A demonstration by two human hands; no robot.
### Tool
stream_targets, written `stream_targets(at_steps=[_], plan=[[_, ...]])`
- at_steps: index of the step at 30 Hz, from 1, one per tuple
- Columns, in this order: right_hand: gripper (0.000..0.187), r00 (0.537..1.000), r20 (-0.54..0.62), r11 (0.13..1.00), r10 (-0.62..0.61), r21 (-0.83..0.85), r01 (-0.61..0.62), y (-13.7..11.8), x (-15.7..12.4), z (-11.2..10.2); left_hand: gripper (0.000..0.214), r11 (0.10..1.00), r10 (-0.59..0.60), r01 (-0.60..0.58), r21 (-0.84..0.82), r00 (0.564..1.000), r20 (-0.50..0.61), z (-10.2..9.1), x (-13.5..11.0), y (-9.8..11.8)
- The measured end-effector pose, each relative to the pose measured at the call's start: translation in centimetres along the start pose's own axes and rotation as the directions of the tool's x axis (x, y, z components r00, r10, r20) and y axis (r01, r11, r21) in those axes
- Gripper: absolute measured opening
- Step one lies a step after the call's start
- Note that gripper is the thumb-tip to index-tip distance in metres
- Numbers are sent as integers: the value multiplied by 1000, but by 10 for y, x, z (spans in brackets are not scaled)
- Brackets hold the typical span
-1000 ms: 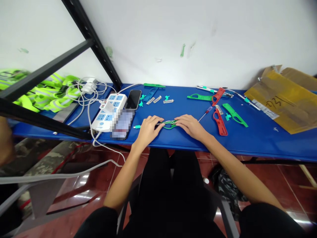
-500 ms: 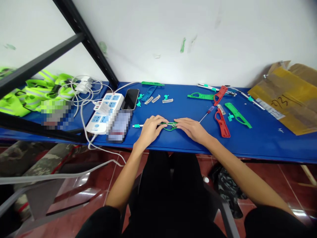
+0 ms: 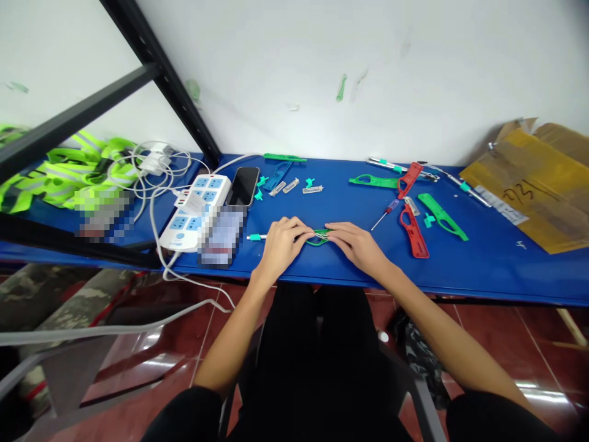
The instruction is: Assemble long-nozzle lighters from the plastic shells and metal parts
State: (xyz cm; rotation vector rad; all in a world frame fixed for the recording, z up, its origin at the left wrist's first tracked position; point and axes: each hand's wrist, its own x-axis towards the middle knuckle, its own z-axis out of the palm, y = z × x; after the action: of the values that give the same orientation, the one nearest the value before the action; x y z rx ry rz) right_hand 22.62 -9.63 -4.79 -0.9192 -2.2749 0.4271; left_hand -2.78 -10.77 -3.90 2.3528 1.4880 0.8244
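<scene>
Close to the front edge of the blue table, both hands work on a green plastic lighter casing (image 3: 317, 240). My left hand (image 3: 286, 244) closes on its left part, together with a metal tube (image 3: 256, 237) that carries a teal piece and sticks out to the left. My right hand (image 3: 356, 244) pinches the casing's right end with fingertips. Thin white and metal parts lie in the casing between the hands; the fingers hide most of it. Right of my right hand lies a small screwdriver (image 3: 385, 213) with a purple handle.
Red casing (image 3: 414, 233), green casing (image 3: 442, 216) and metal tubes lie right; clear fuel tanks (image 3: 291, 185) and a blue casing (image 3: 278, 175) lie behind the hands. A power strip (image 3: 196, 212) and phones (image 3: 243, 186) stand left, a cardboard box (image 3: 538, 184) far right.
My fingers have shifted slightly on the green casing, and my left hand sits a little further right on it. The view has tilted slightly; other things stay in place.
</scene>
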Motion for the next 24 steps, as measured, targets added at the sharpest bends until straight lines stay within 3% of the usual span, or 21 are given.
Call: stream_targets(at_steps=[5, 14, 20, 24], plan=[[26, 999, -11, 999, 41, 29, -40, -1, 1, -1, 15, 995, -75, 74, -67, 997, -10, 3, 4, 1], [16, 997, -43, 995, 62, 75, -58, 0, 3, 2, 0, 979, -201, 202, -13, 979, 12, 3, 10, 14], [14, 997, 3, 987, 82, 136, -81, 1, 6, -1, 11, 976, -216, 216, -29, 976, 9, 3, 11, 17], [14, 994, 50, 973, 93, 209, -102, 5, 10, -6, 13, 957, -286, 287, -34, 958, 30, 3, 16, 20]])
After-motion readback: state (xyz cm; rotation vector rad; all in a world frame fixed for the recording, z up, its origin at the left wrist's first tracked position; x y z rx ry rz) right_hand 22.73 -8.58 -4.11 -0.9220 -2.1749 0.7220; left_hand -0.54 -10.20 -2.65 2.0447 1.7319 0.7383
